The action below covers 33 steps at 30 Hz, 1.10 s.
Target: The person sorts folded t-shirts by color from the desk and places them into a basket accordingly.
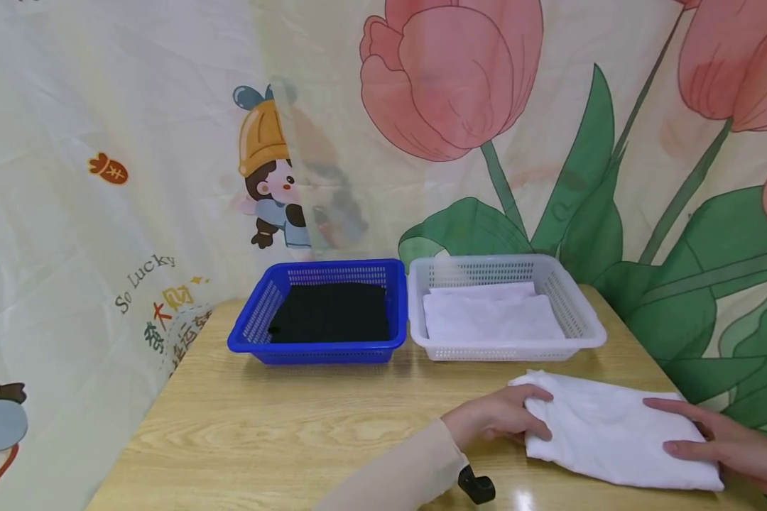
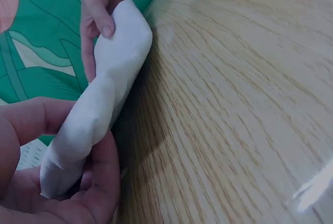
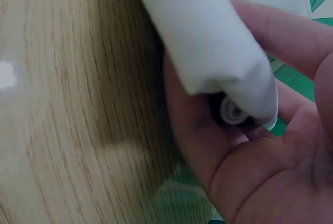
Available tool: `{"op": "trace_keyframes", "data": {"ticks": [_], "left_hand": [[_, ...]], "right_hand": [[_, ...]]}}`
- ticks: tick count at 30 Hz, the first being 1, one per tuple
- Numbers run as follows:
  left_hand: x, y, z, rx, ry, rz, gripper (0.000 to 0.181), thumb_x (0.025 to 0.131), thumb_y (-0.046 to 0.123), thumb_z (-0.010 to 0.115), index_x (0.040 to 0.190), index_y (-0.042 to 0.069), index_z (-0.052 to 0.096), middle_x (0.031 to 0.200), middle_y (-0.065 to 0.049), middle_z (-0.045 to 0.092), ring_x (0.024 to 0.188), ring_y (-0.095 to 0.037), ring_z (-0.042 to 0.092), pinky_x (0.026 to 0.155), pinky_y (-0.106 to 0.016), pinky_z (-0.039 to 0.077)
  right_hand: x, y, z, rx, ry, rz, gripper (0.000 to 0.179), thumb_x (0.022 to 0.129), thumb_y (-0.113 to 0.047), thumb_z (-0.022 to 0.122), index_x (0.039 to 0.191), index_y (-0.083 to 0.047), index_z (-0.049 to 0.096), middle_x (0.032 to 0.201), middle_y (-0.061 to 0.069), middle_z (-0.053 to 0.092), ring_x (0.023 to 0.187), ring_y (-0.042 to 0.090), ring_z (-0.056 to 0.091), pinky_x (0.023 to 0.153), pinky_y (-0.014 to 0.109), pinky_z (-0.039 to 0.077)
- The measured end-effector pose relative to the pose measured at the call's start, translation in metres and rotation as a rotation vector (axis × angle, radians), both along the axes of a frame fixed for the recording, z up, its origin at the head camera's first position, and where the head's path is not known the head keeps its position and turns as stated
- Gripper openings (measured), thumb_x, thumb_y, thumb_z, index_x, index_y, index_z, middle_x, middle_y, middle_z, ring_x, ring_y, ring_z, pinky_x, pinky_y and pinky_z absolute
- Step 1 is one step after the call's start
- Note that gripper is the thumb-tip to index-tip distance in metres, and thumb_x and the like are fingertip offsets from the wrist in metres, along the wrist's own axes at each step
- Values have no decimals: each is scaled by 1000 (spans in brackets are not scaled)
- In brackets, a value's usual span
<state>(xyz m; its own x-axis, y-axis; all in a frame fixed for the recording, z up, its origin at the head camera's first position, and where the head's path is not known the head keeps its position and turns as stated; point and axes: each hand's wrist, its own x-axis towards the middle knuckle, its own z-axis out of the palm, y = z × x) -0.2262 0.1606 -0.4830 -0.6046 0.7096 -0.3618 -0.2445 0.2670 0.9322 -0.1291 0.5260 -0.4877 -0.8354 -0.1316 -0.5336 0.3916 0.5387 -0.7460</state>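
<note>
A folded white cloth [image 1: 613, 429], perhaps a garment, is held between both hands over the right front of the table. My left hand [image 1: 501, 417] grips its left end, thumb on top and fingers curled beneath, as the left wrist view shows. At the opposite end my right hand [image 1: 729, 443] grips the cloth [image 3: 208, 37] in the same way, with fingers under it. In the left wrist view the cloth [image 2: 112, 86] looks like a thick, soft fold seen edge-on. Whether its lower side touches the table cannot be told.
Behind stand a blue basket [image 1: 329, 353] with folded black cloth [image 1: 332, 312] and, right of it, a white basket [image 1: 505, 352] with folded white cloth [image 1: 492, 317]. The wooden table [image 1: 281, 419] ends at a printed curtain [image 1: 332, 142]. A black strap piece [image 1: 476, 486] shows near my left wrist.
</note>
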Motion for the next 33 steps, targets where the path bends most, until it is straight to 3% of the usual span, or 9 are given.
{"op": "trace_keyframes", "data": {"ticks": [5,10,14,17,25,33], "left_hand": [[0,-3,1,-48,58,13,56,88,-7,80,137,16,67,129,2,60,97,-13,66,85,-35,61],[1,-2,1,-103,178,53,64,83,-5,86,138,22,68,141,8,57,104,-7,59,80,-27,58],[1,-2,1,-147,224,69,69,78,-10,87,137,23,70,144,8,57,105,-8,58,81,-26,57],[0,-3,1,-187,259,72,70,77,-7,89,136,25,70,145,9,58,115,-8,57,92,-25,53],[1,-9,0,-235,323,74,73,77,6,95,139,33,68,148,11,58,135,-14,52,111,-35,45],[0,-23,-1,-263,363,119,82,73,2,97,142,34,66,147,11,59,135,-13,52,109,-32,46]], "right_hand": [[-2,-1,1,-1,-3,34,76,110,-32,60,168,-5,18,159,44,-6,134,60,23,99,54,45],[-4,-7,5,4,-2,60,76,110,-31,60,167,-2,18,158,47,-3,134,60,24,95,45,47],[-5,-10,8,22,14,85,77,110,-30,60,166,2,17,157,49,-1,135,62,20,100,53,45],[-4,-9,7,38,22,93,78,109,-30,61,166,2,18,159,49,0,136,62,20,102,58,42],[-6,-17,3,170,171,131,79,107,-31,64,164,5,23,157,50,15,132,60,33,96,62,44],[-7,-38,5,306,330,178,76,106,-35,66,162,4,32,154,47,34,132,60,42,91,66,49]]}}
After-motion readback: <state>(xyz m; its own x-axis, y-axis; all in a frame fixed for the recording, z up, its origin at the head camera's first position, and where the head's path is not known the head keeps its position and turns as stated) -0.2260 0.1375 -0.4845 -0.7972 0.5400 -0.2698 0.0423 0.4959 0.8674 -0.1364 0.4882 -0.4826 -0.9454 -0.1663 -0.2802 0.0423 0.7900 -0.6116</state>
